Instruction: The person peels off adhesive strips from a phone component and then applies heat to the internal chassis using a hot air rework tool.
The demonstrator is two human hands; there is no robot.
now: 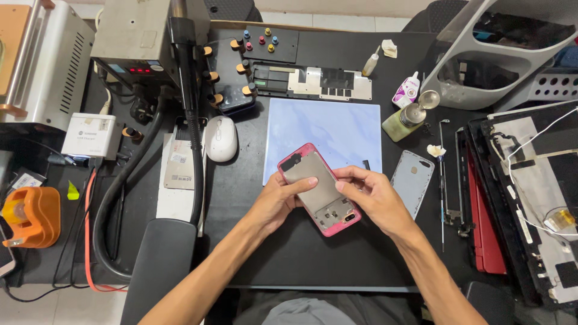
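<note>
A pink phone frame (313, 180) with a grey metal inner plate is held tilted over the black mat (253, 192). My left hand (278, 201) grips its left edge, thumb resting on the plate. My right hand (373, 195) holds the right edge, fingers curled over the plate's middle. A pale blue work pad (343, 129) lies just behind the frame. A silver-grey phone back cover (413, 180) lies on the mat to the right of my right hand.
A white mouse (220, 138), a hot-air station (135, 39) with a black hose (189, 120) and an orange tape dispenser (33, 216) stand left. Bottles (404, 120) and tweezers (442, 180) lie right, beside opened laptop parts (530, 192). A screw tray (265, 42) is at the back.
</note>
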